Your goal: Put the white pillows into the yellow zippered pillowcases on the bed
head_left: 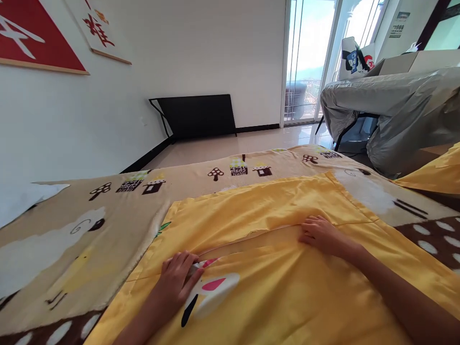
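Note:
A yellow pillowcase (pixel 283 282) lies spread on the bed in front of me, with a slit-like opening across it and a white-and-pink printed figure below the slit. At the left end of this opening, my left hand (pixel 179 275) is closed on the fabric edge beside the print. My right hand (pixel 319 235) has its fingers curled over the opening's edge farther right. Between the two hands the edge is drawn fairly straight, and a paler inner layer shows in the gap. The fingertips of both hands are partly hidden in the folds.
Under the pillowcase is a beige patterned blanket (pixel 125 239). A white cloth (pixel 32 199) lies at the left, more yellow fabric (pixel 434 170) at the right. Beyond the bed, a black folded panel (pixel 201 115) leans on the wall, and a covered table (pixel 388 91) carries boxes.

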The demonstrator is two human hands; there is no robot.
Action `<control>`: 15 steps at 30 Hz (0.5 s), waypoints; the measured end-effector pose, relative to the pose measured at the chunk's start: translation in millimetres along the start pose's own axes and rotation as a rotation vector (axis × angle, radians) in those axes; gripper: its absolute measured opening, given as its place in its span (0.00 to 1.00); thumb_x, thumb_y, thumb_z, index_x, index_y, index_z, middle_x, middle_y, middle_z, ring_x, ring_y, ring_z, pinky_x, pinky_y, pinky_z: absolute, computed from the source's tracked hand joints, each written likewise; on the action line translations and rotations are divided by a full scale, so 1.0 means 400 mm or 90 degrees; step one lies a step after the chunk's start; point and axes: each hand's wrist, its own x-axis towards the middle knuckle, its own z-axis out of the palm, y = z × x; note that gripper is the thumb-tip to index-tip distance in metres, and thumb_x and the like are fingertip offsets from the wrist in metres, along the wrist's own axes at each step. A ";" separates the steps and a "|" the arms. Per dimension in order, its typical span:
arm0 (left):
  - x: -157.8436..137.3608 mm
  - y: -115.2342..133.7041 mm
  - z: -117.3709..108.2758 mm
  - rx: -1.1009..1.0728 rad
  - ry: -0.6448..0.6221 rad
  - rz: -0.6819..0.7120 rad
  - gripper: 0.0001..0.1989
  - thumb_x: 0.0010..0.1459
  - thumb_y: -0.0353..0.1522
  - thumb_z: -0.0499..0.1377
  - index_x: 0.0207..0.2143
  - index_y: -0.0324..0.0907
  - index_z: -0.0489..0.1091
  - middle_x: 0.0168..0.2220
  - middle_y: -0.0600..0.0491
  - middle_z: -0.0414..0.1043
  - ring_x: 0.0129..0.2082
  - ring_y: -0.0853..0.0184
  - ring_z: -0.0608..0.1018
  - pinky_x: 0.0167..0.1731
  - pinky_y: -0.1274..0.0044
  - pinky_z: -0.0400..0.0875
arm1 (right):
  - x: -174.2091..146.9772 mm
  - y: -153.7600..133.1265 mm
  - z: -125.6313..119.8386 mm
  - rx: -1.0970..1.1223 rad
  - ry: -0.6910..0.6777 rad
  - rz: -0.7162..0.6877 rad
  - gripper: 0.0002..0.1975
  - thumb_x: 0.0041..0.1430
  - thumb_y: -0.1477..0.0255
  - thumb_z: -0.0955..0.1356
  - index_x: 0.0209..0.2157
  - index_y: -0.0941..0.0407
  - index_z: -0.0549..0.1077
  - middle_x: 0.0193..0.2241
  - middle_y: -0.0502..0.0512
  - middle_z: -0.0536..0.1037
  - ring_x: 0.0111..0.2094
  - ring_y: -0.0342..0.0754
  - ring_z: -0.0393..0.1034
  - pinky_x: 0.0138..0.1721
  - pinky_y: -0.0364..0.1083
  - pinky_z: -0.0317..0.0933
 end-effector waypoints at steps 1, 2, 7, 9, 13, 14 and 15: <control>-0.001 -0.003 0.003 0.000 0.007 -0.004 0.17 0.60 0.45 0.47 0.36 0.44 0.68 0.36 0.49 0.69 0.39 0.60 0.69 0.40 0.69 0.61 | -0.007 -0.016 -0.008 -0.027 0.038 0.007 0.09 0.60 0.66 0.63 0.31 0.57 0.70 0.36 0.59 0.75 0.39 0.53 0.67 0.42 0.49 0.56; -0.002 -0.006 0.007 -0.001 0.014 -0.007 0.18 0.61 0.45 0.46 0.35 0.45 0.68 0.36 0.49 0.69 0.39 0.60 0.69 0.40 0.69 0.61 | -0.019 -0.039 -0.017 -0.049 0.072 0.005 0.06 0.58 0.68 0.65 0.33 0.57 0.70 0.39 0.60 0.74 0.41 0.54 0.66 0.43 0.51 0.55; -0.004 -0.026 0.019 -0.001 0.029 -0.007 0.17 0.60 0.45 0.47 0.34 0.46 0.69 0.38 0.50 0.70 0.41 0.60 0.69 0.41 0.70 0.60 | -0.111 -0.227 -0.013 0.022 0.052 -0.252 0.08 0.57 0.64 0.66 0.29 0.53 0.66 0.28 0.51 0.74 0.30 0.47 0.67 0.32 0.45 0.58; -0.004 -0.029 0.020 0.000 0.038 -0.008 0.17 0.60 0.45 0.46 0.34 0.46 0.69 0.37 0.50 0.70 0.41 0.60 0.69 0.41 0.70 0.60 | -0.140 -0.287 0.024 0.002 0.033 -0.349 0.10 0.58 0.64 0.66 0.26 0.54 0.65 0.23 0.47 0.73 0.22 0.43 0.64 0.22 0.44 0.53; -0.004 -0.024 0.015 -0.010 0.027 -0.015 0.16 0.60 0.44 0.47 0.35 0.45 0.68 0.38 0.50 0.70 0.42 0.60 0.69 0.42 0.70 0.60 | -0.157 -0.321 0.090 -0.026 -0.010 -0.412 0.10 0.58 0.66 0.66 0.26 0.55 0.64 0.19 0.45 0.71 0.17 0.41 0.63 0.16 0.44 0.46; -0.004 -0.022 0.012 -0.012 0.024 -0.017 0.15 0.60 0.44 0.47 0.35 0.45 0.67 0.38 0.50 0.69 0.42 0.60 0.69 0.42 0.70 0.60 | -0.156 -0.317 0.096 -0.016 -0.030 -0.431 0.09 0.57 0.67 0.67 0.26 0.55 0.64 0.18 0.44 0.71 0.17 0.41 0.63 0.16 0.44 0.46; -0.004 -0.020 0.011 -0.013 0.025 -0.018 0.15 0.60 0.44 0.48 0.35 0.45 0.67 0.37 0.50 0.69 0.42 0.60 0.69 0.42 0.70 0.60 | -0.157 -0.311 0.098 -0.006 -0.048 -0.445 0.09 0.57 0.68 0.67 0.27 0.55 0.64 0.18 0.44 0.72 0.16 0.40 0.63 0.15 0.44 0.45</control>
